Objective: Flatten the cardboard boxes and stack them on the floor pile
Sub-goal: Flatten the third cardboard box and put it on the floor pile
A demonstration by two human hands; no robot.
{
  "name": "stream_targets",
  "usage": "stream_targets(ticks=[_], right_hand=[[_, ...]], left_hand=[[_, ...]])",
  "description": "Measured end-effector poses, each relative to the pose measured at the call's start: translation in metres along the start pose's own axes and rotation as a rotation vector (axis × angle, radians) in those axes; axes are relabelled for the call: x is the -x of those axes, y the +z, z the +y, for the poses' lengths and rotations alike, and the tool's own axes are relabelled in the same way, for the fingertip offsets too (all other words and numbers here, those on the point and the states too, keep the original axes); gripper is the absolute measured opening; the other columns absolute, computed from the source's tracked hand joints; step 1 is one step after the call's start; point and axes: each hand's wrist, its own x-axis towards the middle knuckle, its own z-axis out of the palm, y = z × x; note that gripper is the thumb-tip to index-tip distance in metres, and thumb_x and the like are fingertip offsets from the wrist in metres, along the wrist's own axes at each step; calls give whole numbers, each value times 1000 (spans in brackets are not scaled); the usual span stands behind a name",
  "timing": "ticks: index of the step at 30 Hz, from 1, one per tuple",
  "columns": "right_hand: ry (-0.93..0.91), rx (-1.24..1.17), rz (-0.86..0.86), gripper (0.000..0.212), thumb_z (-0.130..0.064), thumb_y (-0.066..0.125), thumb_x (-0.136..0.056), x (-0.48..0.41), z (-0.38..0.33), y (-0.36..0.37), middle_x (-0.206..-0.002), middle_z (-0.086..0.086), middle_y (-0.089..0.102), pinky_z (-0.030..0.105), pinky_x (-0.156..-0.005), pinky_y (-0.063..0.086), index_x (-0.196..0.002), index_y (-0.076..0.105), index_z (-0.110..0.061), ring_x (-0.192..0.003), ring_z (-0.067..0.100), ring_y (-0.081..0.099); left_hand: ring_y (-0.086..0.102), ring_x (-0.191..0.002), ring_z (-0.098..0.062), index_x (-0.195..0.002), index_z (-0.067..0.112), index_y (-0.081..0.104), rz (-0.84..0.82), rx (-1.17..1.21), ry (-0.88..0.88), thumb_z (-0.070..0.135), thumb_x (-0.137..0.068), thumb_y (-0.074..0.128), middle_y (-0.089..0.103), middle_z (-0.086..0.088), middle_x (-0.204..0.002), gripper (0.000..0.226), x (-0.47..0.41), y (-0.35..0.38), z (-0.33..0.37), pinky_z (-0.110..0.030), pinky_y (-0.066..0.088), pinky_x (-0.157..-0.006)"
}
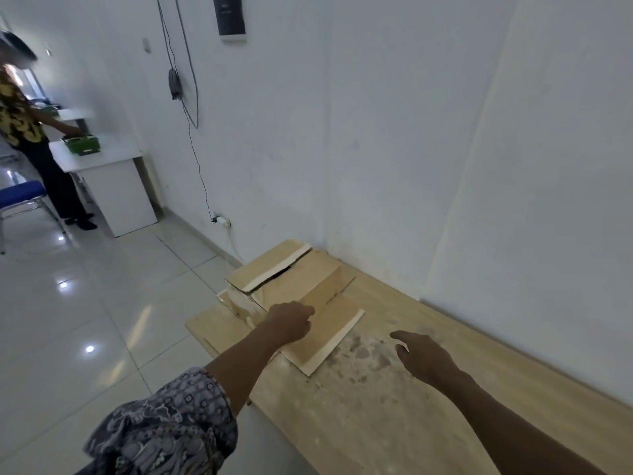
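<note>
A tan cardboard box (301,275), partly collapsed with flaps splayed, lies on a large flat sheet of cardboard (428,389) spread along the floor by the wall. My left hand (291,320) rests on the box's near flap, fingers curled against it; whether it grips the flap is unclear. My right hand (421,358) hovers just right of the box above the dusty flat sheet, fingers apart and holding nothing.
A white wall (376,149) runs close along the right and behind the cardboard, with a cable and plug (221,220) near its base. A white desk (113,180), a blue chair (20,197) and a standing person (41,149) are at far left on the tiled floor (85,320).
</note>
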Motion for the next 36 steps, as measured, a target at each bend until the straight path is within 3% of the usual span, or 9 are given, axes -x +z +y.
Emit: stream_targets(ticks=[3, 12, 15, 19, 21, 27, 33, 36], right_hand=[[-4, 4, -28, 39, -31, 41, -100, -27, -6, 6, -143, -7, 53, 37, -99, 47, -138, 50, -32, -128, 17, 51], [131, -8, -18, 38, -29, 43, -100, -87, -17, 20, -141, -4, 55, 36, -100, 47, -138, 52, -27, -127, 18, 53], [163, -5, -13, 38, -29, 43, -100, -105, -31, 29, -141, -4, 56, 36, -99, 48, -137, 52, -28, -125, 18, 55], [208, -23, -17, 39, -27, 42, -102, -125, -56, 35, -143, -4, 53, 33, -102, 44, -140, 50, -26, -128, 18, 52], [220, -28, -14, 39, -25, 42, -102, -131, -68, 38, -144, -3, 52, 33, -102, 43, -140, 50, -24, -130, 19, 50], [262, -69, -3, 39, -25, 42, -101, -142, -89, 44, -144, -3, 52, 36, -102, 44, -139, 51, -25, -130, 20, 50], [283, -103, 16, 39, -25, 43, -101, -148, -105, 43, -143, -4, 53, 36, -99, 46, -138, 52, -27, -128, 20, 52], [258, -134, 47, 39, -26, 44, -101, -154, -117, 38, -144, -3, 52, 35, -102, 44, -138, 52, -26, -130, 20, 50]], left_hand=[[61, -108, -28, -131, 20, 51, -3, -11, -31, 25, -97, 41, 61, -8, -124, 36, -28, 0, -33, -37, 48, -78], [58, -113, -26, -135, 19, 46, -32, 41, -8, 23, -97, 39, 55, -4, -129, 38, -115, 7, -109, -37, 45, -82], [56, -110, -27, -125, 15, 47, -61, 73, 23, 24, -97, 38, 54, -7, -123, 31, -141, 21, -124, -38, 44, -79], [45, -124, -33, -128, 12, 42, -114, 35, 36, 33, -99, 36, 38, -13, -145, 36, -165, 46, -134, -49, 42, -97], [40, -129, -34, -130, 12, 41, -58, -5, 45, 35, -99, 34, 33, -15, -149, 40, -172, 56, -136, -50, 40, -97], [58, -99, -33, -116, 12, 48, 121, 168, 124, 30, -97, 37, 54, -8, -120, 28, -189, 53, -138, -42, 50, -82], [63, -89, -37, -105, 7, 57, 246, 391, 103, 23, -93, 43, 65, -15, -94, 24, -204, 41, -150, -40, 50, -74], [67, -74, -23, -115, 12, 62, 295, 685, 121, 31, -100, 46, 71, -10, -84, 29, -200, 18, -151, -34, 53, -66]])
